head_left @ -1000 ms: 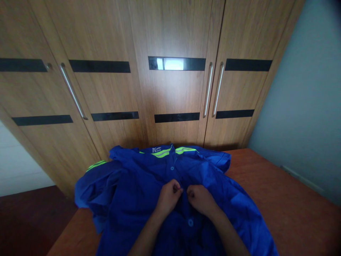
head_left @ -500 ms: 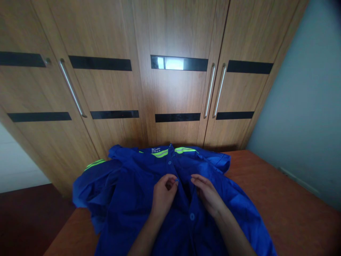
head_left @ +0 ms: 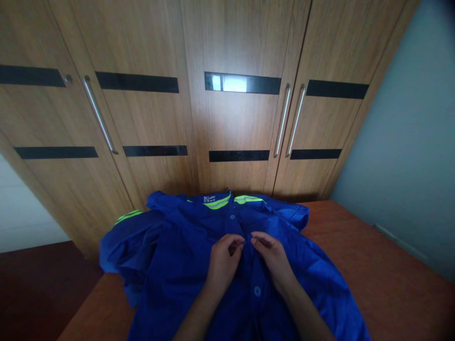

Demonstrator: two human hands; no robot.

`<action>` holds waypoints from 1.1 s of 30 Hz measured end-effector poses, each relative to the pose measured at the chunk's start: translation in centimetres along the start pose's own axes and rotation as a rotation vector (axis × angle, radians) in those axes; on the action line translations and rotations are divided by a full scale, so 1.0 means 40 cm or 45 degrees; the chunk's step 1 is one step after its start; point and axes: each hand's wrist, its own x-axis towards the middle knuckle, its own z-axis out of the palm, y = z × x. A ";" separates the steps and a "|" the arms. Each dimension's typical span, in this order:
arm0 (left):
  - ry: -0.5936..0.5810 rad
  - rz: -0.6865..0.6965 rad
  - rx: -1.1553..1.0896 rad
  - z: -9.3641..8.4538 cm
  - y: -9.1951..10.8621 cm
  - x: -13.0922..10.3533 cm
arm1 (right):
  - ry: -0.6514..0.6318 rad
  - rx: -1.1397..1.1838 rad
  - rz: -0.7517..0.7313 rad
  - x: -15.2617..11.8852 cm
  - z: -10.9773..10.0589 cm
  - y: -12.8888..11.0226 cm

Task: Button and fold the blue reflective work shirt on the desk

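A blue work jacket [head_left: 185, 265] with lime-green and grey reflective strips lies spread out, collar toward the wardrobe. Its front shows a button [head_left: 232, 217] near the collar and another button [head_left: 257, 291] lower down. Between these two, my left hand [head_left: 225, 260] pinches one front edge, with a small light-blue spot, perhaps a button, at its fingertips. My right hand [head_left: 275, 260] is closed at thumb and fingers on the facing edge, close beside the left fingertips. The exact grip on the cloth is partly hidden by the fingers.
The jacket rests on a reddish-brown surface [head_left: 355, 255]. Behind it stands a wooden wardrobe [head_left: 234, 123] with black strips and metal handles [head_left: 282, 121]. A pale wall [head_left: 401, 180] rises on the right, and dark floor [head_left: 42, 289] shows at lower left.
My hands have come together. The right fingers, apart from the cloth edge before, now pinch near the left fingertips, and the gap in the jacket front has narrowed. The view shifted slightly.
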 end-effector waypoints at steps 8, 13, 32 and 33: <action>0.039 0.112 0.101 0.004 0.003 -0.006 | 0.000 -0.340 -0.235 -0.008 0.012 -0.011; 0.079 0.017 0.004 0.005 0.000 -0.005 | -0.079 -0.322 -0.222 -0.007 0.010 -0.006; 0.023 -0.202 -0.356 0.024 -0.009 -0.003 | -0.098 -0.864 -0.578 -0.007 0.011 0.008; 0.021 -0.211 -0.370 0.025 -0.009 -0.003 | -0.090 -0.861 -0.571 -0.007 0.011 0.008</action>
